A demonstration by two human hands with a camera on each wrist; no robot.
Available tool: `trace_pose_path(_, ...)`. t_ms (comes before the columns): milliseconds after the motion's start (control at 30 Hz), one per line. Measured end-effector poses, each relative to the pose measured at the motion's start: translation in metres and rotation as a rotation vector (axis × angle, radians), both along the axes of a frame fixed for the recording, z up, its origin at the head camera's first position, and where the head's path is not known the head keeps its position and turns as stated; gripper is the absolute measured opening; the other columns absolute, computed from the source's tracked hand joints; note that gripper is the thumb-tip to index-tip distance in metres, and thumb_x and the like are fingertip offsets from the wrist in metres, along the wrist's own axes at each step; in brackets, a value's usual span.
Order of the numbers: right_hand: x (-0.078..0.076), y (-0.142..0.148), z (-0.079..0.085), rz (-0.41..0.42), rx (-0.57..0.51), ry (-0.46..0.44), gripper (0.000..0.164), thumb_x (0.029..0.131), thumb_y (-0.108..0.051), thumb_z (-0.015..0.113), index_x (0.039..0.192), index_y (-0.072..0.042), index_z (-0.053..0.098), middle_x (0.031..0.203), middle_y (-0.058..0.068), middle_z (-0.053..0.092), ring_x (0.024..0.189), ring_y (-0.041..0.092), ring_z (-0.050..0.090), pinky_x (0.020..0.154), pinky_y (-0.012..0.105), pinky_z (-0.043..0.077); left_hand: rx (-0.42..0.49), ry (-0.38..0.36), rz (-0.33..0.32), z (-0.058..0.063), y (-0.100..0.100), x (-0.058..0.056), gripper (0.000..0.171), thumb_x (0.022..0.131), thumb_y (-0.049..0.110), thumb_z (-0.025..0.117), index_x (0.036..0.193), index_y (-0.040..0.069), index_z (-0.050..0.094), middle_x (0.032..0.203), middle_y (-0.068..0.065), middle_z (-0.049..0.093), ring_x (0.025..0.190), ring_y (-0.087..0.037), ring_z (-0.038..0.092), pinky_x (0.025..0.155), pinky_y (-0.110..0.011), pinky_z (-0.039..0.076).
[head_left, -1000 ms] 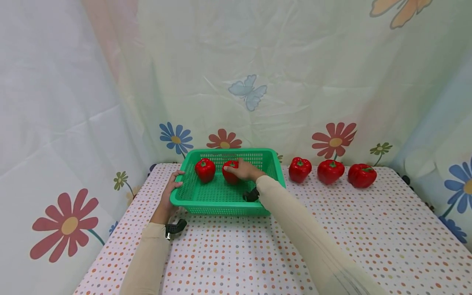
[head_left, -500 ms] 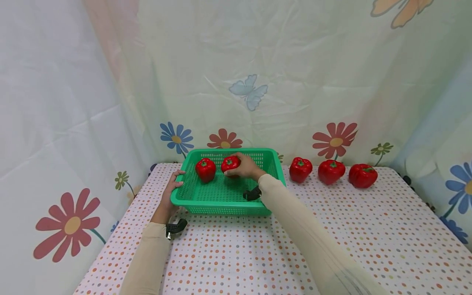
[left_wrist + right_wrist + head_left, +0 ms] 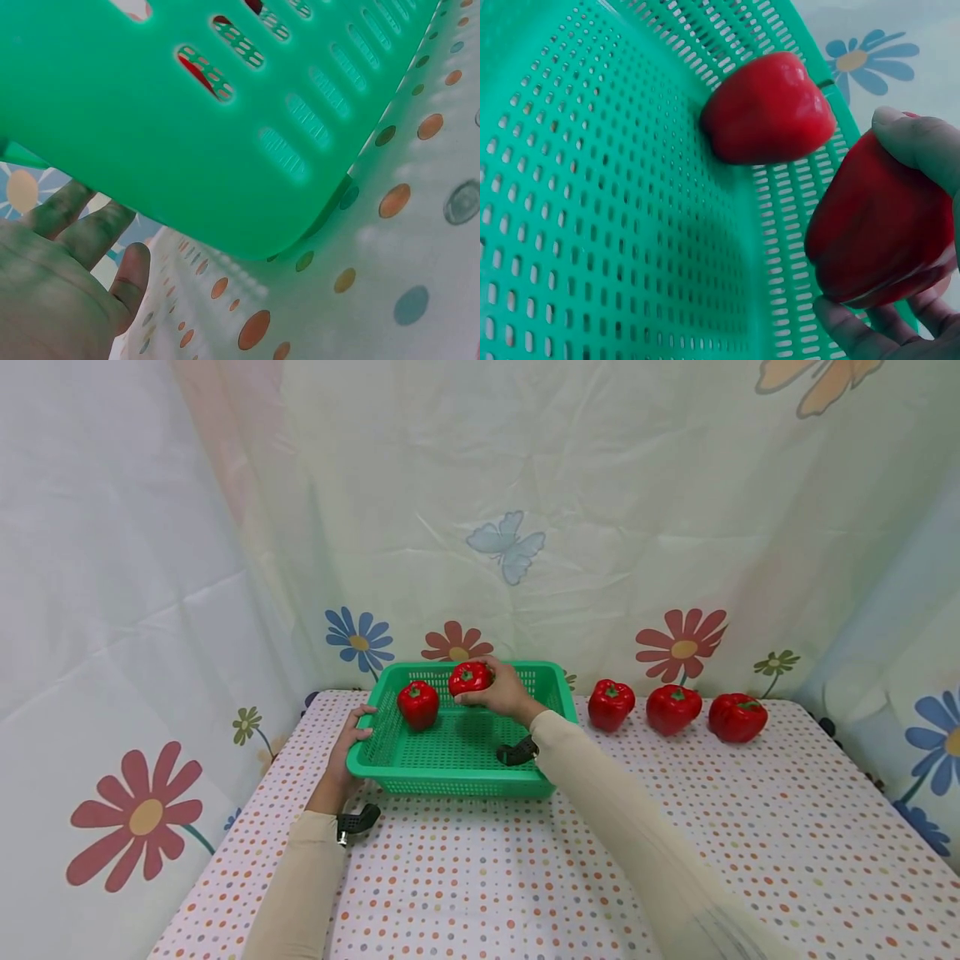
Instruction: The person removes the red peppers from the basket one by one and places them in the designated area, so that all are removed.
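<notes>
My right hand (image 3: 504,689) grips a red bell pepper (image 3: 470,677), thumb on one side and fingers on the other. In the right wrist view this held pepper (image 3: 885,225) is up above the basket floor, near the long wall. A second red bell pepper (image 3: 417,705) stands inside the green plastic basket (image 3: 450,772), towards its left end. On the basket's left end rests my left hand (image 3: 351,743), its fingertips at the rim. From the left wrist, the fingers of this hand (image 3: 67,262) look extended, reaching up to the basket's outer wall, their tips partly hidden.
Three more red bell peppers, a near one (image 3: 611,705), a middle one (image 3: 672,709) and a far one (image 3: 737,717), stand in a row right of the basket. A dotted cloth covers the table (image 3: 450,877). A flowered curtain (image 3: 420,527) hangs close behind.
My right hand has lifted the bell pepper off the basket floor, up and slightly towards the back wall, tipping it. The left hand and basket have stayed in place.
</notes>
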State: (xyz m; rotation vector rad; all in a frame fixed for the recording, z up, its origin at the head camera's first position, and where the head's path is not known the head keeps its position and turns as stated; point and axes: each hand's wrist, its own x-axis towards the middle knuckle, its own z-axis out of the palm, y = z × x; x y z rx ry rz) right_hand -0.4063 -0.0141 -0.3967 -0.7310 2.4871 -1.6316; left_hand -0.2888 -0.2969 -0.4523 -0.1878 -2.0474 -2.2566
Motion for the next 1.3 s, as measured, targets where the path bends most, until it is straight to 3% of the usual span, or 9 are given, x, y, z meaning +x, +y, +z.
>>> trace_pose_path(300, 0.020, -0.002, 0.017, 0.049, -0.029, -0.059, 0.075, 0.081, -0.031, 0.080, 0.143, -0.016, 0.040, 0.132, 0.010, 0.053, 0.122, 0.030, 0.052, 0.082, 0.040, 0.057, -0.005, 0.016, -0.007, 0.002, 0.002, 0.000, 0.036, 0.096, 0.013, 0.031, 0.130, 0.024, 0.034, 0.157, -0.015, 0.017, 0.134, -0.037, 0.031, 0.100, -0.042, 0.041)
trace_pose_path(500, 0.031, 0.004, 0.025, 0.021, -0.056, -0.113, 0.077, 0.082, -0.029, 0.080, 0.143, -0.016, 0.035, 0.133, 0.013, 0.050, 0.123, 0.030, 0.051, 0.083, 0.040, 0.057, 0.005, -0.001, -0.014, 0.000, 0.001, -0.002, 0.035, 0.097, 0.013, 0.031, 0.129, 0.026, 0.035, 0.157, -0.014, 0.017, 0.134, -0.038, 0.031, 0.101, -0.044, 0.040)
trace_pose_path(733, 0.034, 0.026, 0.031, 0.005, -0.106, -0.182, 0.074, 0.081, -0.024, 0.081, 0.140, -0.019, 0.036, 0.134, 0.015, 0.044, 0.125, 0.034, 0.048, 0.085, 0.043, 0.057, 0.002, 0.010, -0.010, 0.001, 0.001, 0.000, 0.035, 0.096, 0.013, 0.032, 0.129, 0.024, 0.035, 0.157, -0.015, 0.017, 0.135, -0.037, 0.030, 0.098, -0.039, 0.041)
trace_pose_path(900, 0.039, 0.042, 0.037, -0.018, -0.082, -0.169, 0.074, 0.079, -0.029, 0.082, 0.139, -0.023, 0.039, 0.137, 0.012, 0.043, 0.127, 0.033, 0.045, 0.085, 0.042, 0.057, -0.004, 0.015, -0.008, 0.001, 0.001, 0.001, 0.035, 0.096, 0.013, 0.031, 0.128, 0.024, 0.034, 0.157, -0.015, 0.017, 0.135, -0.037, 0.030, 0.098, -0.038, 0.041)
trace_pose_path(1133, 0.056, 0.067, 0.039, 0.032, -0.145, -0.193, 0.071, 0.082, -0.022, 0.080, 0.140, -0.019, 0.039, 0.134, 0.016, 0.040, 0.127, 0.036, 0.045, 0.084, 0.042, 0.057, 0.005, 0.024, -0.010, 0.002, 0.001, -0.001, 0.034, 0.096, 0.012, 0.030, 0.129, 0.023, 0.034, 0.157, -0.015, 0.017, 0.135, -0.035, 0.029, 0.100, -0.038, 0.039)
trace_pose_path(1300, 0.068, 0.085, 0.034, 0.034, -0.107, -0.202, 0.077, 0.081, -0.025, 0.080, 0.143, -0.020, 0.035, 0.139, 0.016, 0.039, 0.130, 0.038, 0.041, 0.085, 0.043, 0.057, -0.002, 0.022, -0.007, 0.000, 0.000, -0.001, 0.034, 0.096, 0.012, 0.031, 0.127, 0.024, 0.035, 0.157, -0.014, 0.016, 0.135, -0.035, 0.029, 0.101, -0.040, 0.038)
